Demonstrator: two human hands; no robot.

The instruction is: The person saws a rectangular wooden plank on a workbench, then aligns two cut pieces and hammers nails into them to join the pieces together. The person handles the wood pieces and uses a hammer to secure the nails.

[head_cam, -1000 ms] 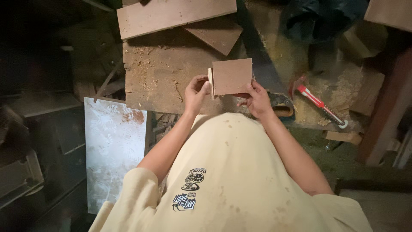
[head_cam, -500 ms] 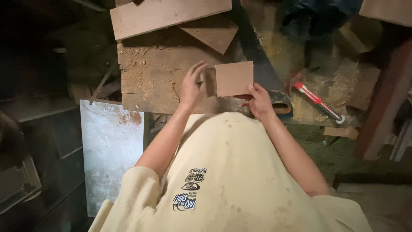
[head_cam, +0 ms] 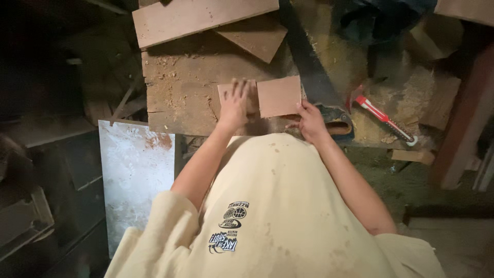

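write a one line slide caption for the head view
Left hand flat on one small wooden square, right hand gripping another, beside a handsaw.

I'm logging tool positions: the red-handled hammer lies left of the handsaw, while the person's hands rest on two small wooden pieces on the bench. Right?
Not quite. In the head view the red-handled hammer lies to the right of the handsaw, not the left. The rest holds: the left hand rests on one small wooden piece and the right hand touches the other piece on the bench.

Dim workshop scene lit mainly at the centre.

Warm light falls on the workbench (head_cam: 180,87); the left side sinks into deep shadow, and the left hand (head_cam: 234,103) is motion-blurred.
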